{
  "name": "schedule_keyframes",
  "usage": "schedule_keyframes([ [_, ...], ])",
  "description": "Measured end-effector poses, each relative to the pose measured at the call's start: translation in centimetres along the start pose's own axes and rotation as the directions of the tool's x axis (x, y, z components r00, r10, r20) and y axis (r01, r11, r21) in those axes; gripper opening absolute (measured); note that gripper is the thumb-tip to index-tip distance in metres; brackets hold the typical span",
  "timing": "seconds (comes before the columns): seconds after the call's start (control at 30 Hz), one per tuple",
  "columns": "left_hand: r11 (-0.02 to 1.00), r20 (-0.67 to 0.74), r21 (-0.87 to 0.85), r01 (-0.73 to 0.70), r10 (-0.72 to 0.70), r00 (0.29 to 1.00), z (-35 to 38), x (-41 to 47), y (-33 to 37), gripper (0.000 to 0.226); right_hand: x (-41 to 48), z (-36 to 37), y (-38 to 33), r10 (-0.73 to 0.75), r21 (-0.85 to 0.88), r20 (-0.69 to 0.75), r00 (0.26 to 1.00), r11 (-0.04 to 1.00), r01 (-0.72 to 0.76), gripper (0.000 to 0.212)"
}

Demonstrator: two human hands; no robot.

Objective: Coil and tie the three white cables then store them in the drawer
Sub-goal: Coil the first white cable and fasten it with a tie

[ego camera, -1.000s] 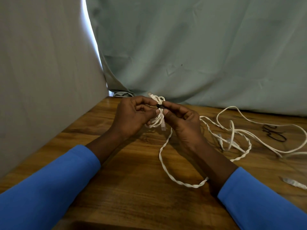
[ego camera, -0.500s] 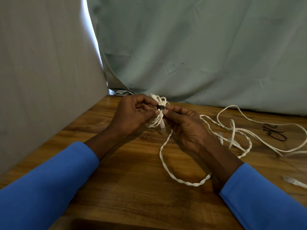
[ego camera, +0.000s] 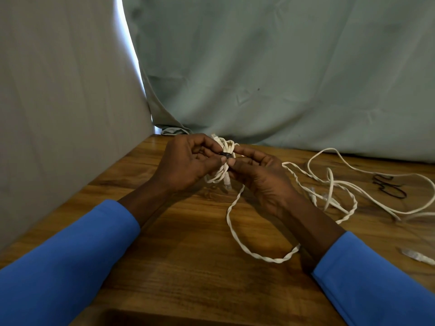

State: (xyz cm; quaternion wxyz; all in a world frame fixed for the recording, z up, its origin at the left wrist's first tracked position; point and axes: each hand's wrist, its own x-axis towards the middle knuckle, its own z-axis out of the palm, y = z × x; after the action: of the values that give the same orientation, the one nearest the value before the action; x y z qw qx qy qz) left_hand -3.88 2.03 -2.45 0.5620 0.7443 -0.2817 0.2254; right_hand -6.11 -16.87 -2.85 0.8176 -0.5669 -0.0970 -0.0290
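Left hand (ego camera: 186, 161) curls its fingers round the coiled bundle (ego camera: 217, 176) of white cable, thumb tip up against the black tie (ego camera: 225, 154) that rings the bundle's middle. Right hand (ego camera: 261, 177) faces it from the other side of the bundle, thumb and forefinger pinching that same tie. Both hands hold the bundle just above the wooden table (ego camera: 188, 267), between them.

Below the bundle a twisted cable (ego camera: 231, 231) drops to the table, loops toward the camera and passes under the right wrist. Right of the bundle, loose cables (ego camera: 367, 171) sprawl in tangled curves, and further right lie spare black ties (ego camera: 388, 187). A clear plug (ego camera: 416, 255) sits far right of the bundle, its cable cut off by the frame edge.

Behind the bundle hangs a grey-green cloth (ego camera: 282, 67); to its left stands a pale panel (ego camera: 58, 90). How the tie is fastened is hidden by the fingertips.
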Motion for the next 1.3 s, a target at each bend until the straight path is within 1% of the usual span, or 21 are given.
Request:
schedule_keyframes([
  [0.17, 0.999, 0.005, 0.041, -0.029, 0.029, 1.0, 0.3, -0.3, 0.2, 0.017, -0.1, -0.4, 0.3, -0.054, -0.118, 0.0, 0.999, 0.992, 0.054, 0.033],
  [0.3, 0.981, -0.03, 0.138, -0.133, 0.139, 0.99, 1.0, -0.8, 0.6, 0.018, -0.2, -0.4, 0.3, -0.054, -0.084, 0.005, 0.999, 0.995, 0.054, 0.033],
  [0.4, 0.96, -0.062, 0.212, -0.184, 0.201, 0.978, 1.3, -1.1, 0.7, 0.015, -0.4, -0.2, 0.3, -0.071, -0.083, 0.0, 0.997, 0.994, 0.071, 0.039],
  [0.47, 0.97, -0.099, 0.183, -0.159, 0.179, 0.979, 1.3, -1.2, 0.7, 0.015, -0.4, -0.1, 0.3, -0.102, -0.088, -0.016, 0.995, 0.991, 0.1, 0.045],
  [0.57, 0.992, -0.129, 0.068, -0.103, 0.111, 0.985, 1.5, -1.2, 0.9, 0.016, -0.5, 0.1, 0.4, -0.11, -0.018, -0.017, 0.994, 0.994, 0.109, 0.05],
  [0.67, 0.996, -0.059, -0.061, -0.065, 0.061, 0.996, 1.6, -1.1, 1.2, 0.005, -0.6, 0.1, 0.6, -0.077, 0.04, 0.023, 0.997, 0.996, 0.076, 0.045],
  [0.73, 0.993, -0.026, -0.111, -0.026, 0.023, 0.999, 1.6, -1.0, 1.3, 0.004, -0.7, 0.0, 0.6, -0.085, 0.026, 0.016, 0.996, 0.996, 0.085, 0.038],
  [0.83, 0.991, 0.006, -0.134, 0.006, -0.005, 1.0, 1.4, -0.8, 1.3, 0.013, -0.7, -0.1, 0.4, -0.114, 0.032, 0.009, 0.993, 0.993, 0.114, 0.032],
  [0.9, 0.991, 0.043, -0.137, 0.006, 0.0, 0.999, 1.4, -0.8, 1.4, 0.019, -0.7, -0.2, 0.1, -0.12, 0.06, 0.011, 0.993, 0.991, 0.12, 0.032],
  [0.97, 0.992, 0.066, -0.124, 0.006, 0.002, 0.998, 1.4, -0.8, 1.4, 0.02, -0.5, -0.4, -0.1, -0.134, 0.027, -0.003, 0.991, 0.991, 0.134, 0.034],
  [1.13, 0.989, 0.022, -0.138, 0.055, -0.053, 0.998, 1.5, -0.8, 1.8, 0.015, -0.8, -0.2, -0.3, -0.175, -0.042, 0.008, 0.985, 0.984, 0.175, 0.03],
  [1.3, 0.988, 0.023, -0.145, 0.062, -0.06, 0.998, 1.6, -0.8, 1.9, 0.006, -1.2, 0.0, -0.5, -0.257, -0.083, 0.0, 0.966, 0.963, 0.256, 0.034],
])
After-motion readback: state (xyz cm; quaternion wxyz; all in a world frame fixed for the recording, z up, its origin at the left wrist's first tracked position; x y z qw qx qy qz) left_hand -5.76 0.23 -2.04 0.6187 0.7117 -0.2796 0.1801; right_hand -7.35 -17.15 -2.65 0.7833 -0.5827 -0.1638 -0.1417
